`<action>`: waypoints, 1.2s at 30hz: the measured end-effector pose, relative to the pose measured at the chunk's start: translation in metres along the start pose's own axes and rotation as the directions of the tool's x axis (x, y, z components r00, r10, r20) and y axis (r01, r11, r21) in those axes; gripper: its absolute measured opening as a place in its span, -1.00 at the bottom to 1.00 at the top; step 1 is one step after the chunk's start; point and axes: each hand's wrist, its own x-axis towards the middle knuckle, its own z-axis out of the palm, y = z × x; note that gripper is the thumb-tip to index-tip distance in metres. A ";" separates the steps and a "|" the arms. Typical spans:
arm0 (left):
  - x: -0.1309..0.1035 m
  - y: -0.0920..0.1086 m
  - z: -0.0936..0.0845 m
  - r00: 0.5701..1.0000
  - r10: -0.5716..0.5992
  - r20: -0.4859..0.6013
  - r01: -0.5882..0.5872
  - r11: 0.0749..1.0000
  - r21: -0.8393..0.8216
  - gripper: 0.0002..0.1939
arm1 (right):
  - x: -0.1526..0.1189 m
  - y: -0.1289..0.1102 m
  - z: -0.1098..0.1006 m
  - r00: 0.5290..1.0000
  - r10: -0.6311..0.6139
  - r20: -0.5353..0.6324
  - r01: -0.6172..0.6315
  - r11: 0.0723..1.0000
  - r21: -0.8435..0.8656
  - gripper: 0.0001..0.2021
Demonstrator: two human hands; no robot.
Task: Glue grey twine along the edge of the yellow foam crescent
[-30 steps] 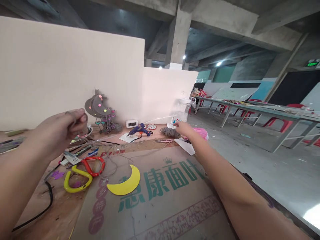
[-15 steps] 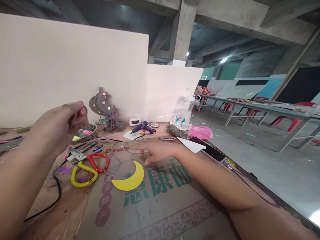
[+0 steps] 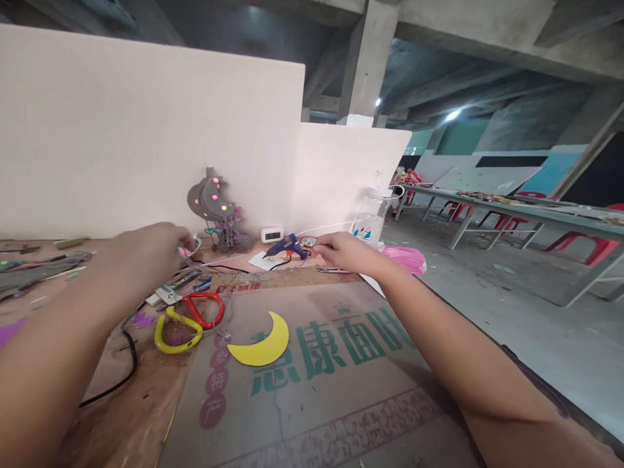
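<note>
Above the cardboard, right hand [image 3: 341,250] beside blue glue gun [image 3: 285,247], nozzle pointing left, left hand [image 3: 146,257] blurred, grips unclear

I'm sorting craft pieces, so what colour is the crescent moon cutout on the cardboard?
Yellow. The crescent moon cutout shows plainly in the head view.

A makeshift craft workshop is occupying a bare concrete hall, where a worktable [image 3: 146,416] lined with flattened cardboard [image 3: 316,390] is holding a blue glue gun [image 3: 285,247], scissors [image 3: 188,312] and a yellow paper moon [image 3: 263,341], and long trestle tables [image 3: 511,211] with red plastic chairs [image 3: 585,244] are standing behind.
</note>
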 end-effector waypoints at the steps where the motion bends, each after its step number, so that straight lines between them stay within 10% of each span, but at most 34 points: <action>1: -0.006 0.014 0.002 0.999 0.037 0.031 -0.037 0.999 0.004 -0.81 | -0.002 -0.011 0.002 0.998 -0.034 -0.058 0.034 0.999 0.007 -0.70; 4: -0.026 0.056 0.017 0.967 0.153 0.202 -0.077 0.936 -0.343 -0.67 | -0.010 -0.040 0.009 0.967 -0.171 -0.187 0.170 0.985 -0.022 -0.73; 8: -0.038 0.080 0.048 0.827 0.460 0.325 0.066 0.494 -0.867 -0.38 | -0.019 -0.062 0.017 0.924 -0.307 -0.227 0.303 0.951 -0.055 -0.78; 10: -0.036 0.079 0.058 0.794 0.507 0.336 0.100 0.436 -0.894 -0.43 | -0.021 -0.067 0.018 0.912 -0.344 -0.222 0.339 0.939 -0.060 -0.78; 17: -0.021 0.062 0.049 0.867 0.377 0.326 -0.134 0.806 -0.576 -0.57 | -0.010 -0.039 0.013 0.961 -0.230 -0.152 0.218 0.971 -0.095 -0.78; 23: -0.010 0.047 0.018 0.936 0.241 0.258 -0.094 0.875 -0.476 -0.61 | 0.007 0.049 0.011 0.968 0.206 0.146 -0.168 0.957 -0.235 -0.85; 30: -0.005 0.035 0.004 0.929 0.184 0.322 -0.069 0.939 -0.338 -0.63 | 0.002 0.129 0.027 0.859 0.510 0.046 -0.478 0.830 -0.287 -0.72; 36: 0.000 0.021 -0.005 0.959 0.161 0.233 -0.074 0.936 -0.343 -0.63 | -0.001 0.145 0.021 0.842 0.534 -0.076 -0.539 0.824 -0.175 -0.75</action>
